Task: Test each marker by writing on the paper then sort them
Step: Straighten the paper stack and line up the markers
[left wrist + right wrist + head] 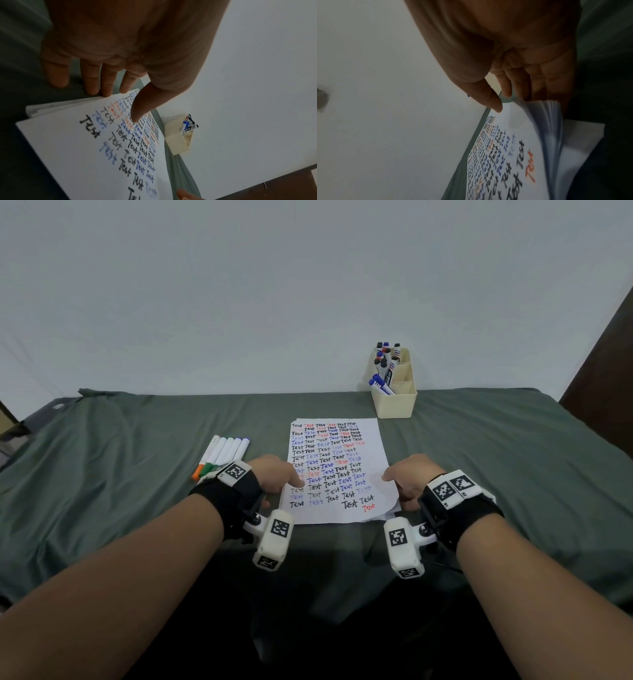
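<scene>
A stack of white paper (pixel 337 467) lies in the middle of the green-covered table, its top sheet filled with "Test" in black, blue and red. My left hand (pixel 294 486) holds its left edge, thumb on the top sheet (pixel 85 142) and fingers (pixel 106 88) at the edge below. My right hand (pixel 395 491) pinches the right edge, thumb (pixel 493 104) on top, and the sheets (pixel 547 121) fan upward there. Several white markers (pixel 224 455) with coloured caps lie side by side left of the paper. Neither hand holds a marker.
A cream divided organizer (pixel 394 402) stands behind the paper against the white wall, with several markers (pixel 385 364) upright in it. The green cloth (pixel 137 491) is wrinkled on the left. A dark brown panel (pixel 609 371) rises at the far right.
</scene>
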{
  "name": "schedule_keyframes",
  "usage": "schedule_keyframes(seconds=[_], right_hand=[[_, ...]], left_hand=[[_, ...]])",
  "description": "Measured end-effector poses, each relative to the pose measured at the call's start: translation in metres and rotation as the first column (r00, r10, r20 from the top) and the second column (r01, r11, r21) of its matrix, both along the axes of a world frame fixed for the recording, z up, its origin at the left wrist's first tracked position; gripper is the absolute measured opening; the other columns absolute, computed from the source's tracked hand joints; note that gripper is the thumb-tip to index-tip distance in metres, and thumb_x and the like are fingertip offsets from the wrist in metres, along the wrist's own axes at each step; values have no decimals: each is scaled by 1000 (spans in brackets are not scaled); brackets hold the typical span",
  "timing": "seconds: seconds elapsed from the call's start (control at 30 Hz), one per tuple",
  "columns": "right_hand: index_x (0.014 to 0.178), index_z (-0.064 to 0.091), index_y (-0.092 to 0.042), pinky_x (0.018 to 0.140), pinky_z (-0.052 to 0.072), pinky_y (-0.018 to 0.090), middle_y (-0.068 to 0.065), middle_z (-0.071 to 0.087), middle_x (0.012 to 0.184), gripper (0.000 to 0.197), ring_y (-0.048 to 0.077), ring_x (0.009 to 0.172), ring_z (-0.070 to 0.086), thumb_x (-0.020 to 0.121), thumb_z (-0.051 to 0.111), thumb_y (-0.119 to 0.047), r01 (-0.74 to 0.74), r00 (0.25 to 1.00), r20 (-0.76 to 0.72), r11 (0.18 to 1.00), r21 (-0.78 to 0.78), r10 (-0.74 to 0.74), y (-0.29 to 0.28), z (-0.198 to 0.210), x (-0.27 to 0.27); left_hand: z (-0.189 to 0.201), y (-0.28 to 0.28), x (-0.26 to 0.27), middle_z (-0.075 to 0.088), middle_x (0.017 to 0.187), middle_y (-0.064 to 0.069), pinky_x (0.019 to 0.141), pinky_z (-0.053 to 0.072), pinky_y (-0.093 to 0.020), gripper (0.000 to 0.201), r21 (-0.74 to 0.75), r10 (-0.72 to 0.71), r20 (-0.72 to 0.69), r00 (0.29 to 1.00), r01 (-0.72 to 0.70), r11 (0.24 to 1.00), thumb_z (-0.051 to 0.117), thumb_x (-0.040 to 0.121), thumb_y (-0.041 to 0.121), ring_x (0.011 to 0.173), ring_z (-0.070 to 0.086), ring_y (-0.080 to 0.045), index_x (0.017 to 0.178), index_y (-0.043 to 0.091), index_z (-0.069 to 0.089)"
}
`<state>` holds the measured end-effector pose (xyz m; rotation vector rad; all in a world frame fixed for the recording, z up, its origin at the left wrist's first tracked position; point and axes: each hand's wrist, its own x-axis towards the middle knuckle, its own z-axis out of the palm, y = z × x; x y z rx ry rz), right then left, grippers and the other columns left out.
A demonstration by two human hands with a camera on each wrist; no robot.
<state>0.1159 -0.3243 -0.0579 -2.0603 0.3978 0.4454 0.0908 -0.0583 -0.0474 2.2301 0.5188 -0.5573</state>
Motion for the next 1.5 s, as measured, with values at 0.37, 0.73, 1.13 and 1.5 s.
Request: schedule_keyframes(seconds=[0.37,0.73,1.13,1.5], right_hand=[[105,66,10,75,59,47,25,72,102,22,39,92,71,89,68,-4,8,990,140,998,-60,0,0,-4,-9],[108,62,-1,90,58,52,22,70,117,20,39,103,70,89,69,-3,47,987,148,997,63,-56,-11,-15,0],[89,65,-18,87,61,49,18,71,114,18,35,102,72,86,72,-2,-69,997,27,995,74,67,-11,-34,15],[83,65,-10,92,58,47,15,74,107,18,33,100,70,85,70,7,-92,978,183,994,-64,102,6,-7,18]], left_hand=[[3,-2,-3,71,116,-15,62,60,-39,37,-495,189,-79,979,-203,845,54,95,-1,83,75,-28,132,5,57],[-19,-5,0,68,121,-13,94,55,-50,72,-372,169,130,977,-110,922,65,87,-8,106,68,-32,148,20,39],[-28,3,3,67,125,-18,103,48,-54,56,-520,183,93,979,-109,847,53,90,-16,113,65,-38,140,9,47],[-26,3,0,74,108,0,82,60,-45,63,-299,128,444,887,12,954,62,88,-2,92,73,-18,137,34,47]])
